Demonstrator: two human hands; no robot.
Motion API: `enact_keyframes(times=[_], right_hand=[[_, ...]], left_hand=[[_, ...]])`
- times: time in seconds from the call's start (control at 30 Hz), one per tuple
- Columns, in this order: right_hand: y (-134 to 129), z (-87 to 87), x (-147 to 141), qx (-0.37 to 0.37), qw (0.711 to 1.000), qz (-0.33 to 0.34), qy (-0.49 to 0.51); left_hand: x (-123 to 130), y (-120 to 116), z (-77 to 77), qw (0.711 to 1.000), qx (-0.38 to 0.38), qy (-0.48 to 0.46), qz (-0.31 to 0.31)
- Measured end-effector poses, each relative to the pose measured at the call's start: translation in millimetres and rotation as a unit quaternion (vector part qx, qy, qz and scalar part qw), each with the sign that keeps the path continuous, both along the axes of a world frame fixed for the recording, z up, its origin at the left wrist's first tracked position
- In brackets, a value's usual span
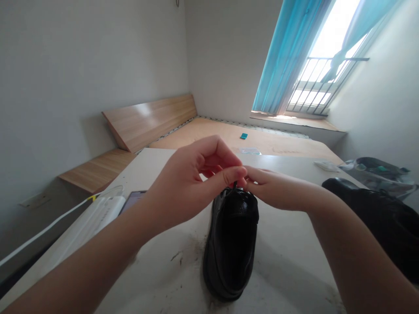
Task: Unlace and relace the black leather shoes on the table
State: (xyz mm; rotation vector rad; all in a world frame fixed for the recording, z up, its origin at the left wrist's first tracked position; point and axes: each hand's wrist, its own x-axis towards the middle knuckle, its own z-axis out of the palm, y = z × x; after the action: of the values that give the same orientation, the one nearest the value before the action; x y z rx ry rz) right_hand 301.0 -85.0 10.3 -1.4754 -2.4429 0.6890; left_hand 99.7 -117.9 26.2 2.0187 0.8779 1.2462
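Shoe (231, 248) on table (288, 257) (second shoe (369, 222) right)

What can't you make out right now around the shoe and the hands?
Head view:
- Lace ends of the black leather shoe: hidden by the left hand and right hand.
- Second black shoe: cut off by the right edge, partly behind the right forearm.
- Phone: partly behind the left forearm, screen unreadable.
- Teal item: too small to identify.

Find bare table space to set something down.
Free patches: right of the shoe, bordered by the second shoe; left of it, below the phone. Crowded: the left edge around the white device, and above the shoe, where the left hand and right hand meet.
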Motion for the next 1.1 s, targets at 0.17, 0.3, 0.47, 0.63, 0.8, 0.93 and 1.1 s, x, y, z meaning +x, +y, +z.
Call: enact_keyframes(times=[0.17, 0.3, 0.47, 0.63, 0.8, 0.93, 1.1], right_hand=[[2.4, -4.0, -5.5, -0.014, 1.000, 0.011, 0.023], [-0.5, 0.1, -7.6, -0.018, 0.999, 0.009, 0.048], [-5.6, 5.6, -8.9, -0.025, 0.998, 0.004, 0.064], [-11.1, 12.5, -7.7, -0.075, 0.994, 0.030, 0.079], [-10.9, 9.1, 0.0, 0.035, 0.999, -0.025, 0.000], [-11.2, 4.2, 3.5, 0.042, 0.997, -0.041, -0.040], [-15.4, 15.8, 0.4, 0.021, 0.999, -0.018, 0.038]], left_hand=[[0.9, -2.5, 1.0, 1.000, 0.003, 0.015, -0.023], [1.5, -2.4, 1.1, 0.999, 0.020, 0.032, -0.019], [1.5, -1.8, 0.0, 0.999, 0.029, 0.039, -0.007], [1.3, -1.4, -4.0, 0.999, 0.044, -0.012, 0.019], [3.0, -3.4, -4.8, 0.996, 0.055, -0.072, 0.023], [2.7, -5.2, -3.1, 0.996, 0.057, -0.057, 0.023], [3.6, -7.5, -3.8, 0.995, 0.077, -0.044, 0.040]])
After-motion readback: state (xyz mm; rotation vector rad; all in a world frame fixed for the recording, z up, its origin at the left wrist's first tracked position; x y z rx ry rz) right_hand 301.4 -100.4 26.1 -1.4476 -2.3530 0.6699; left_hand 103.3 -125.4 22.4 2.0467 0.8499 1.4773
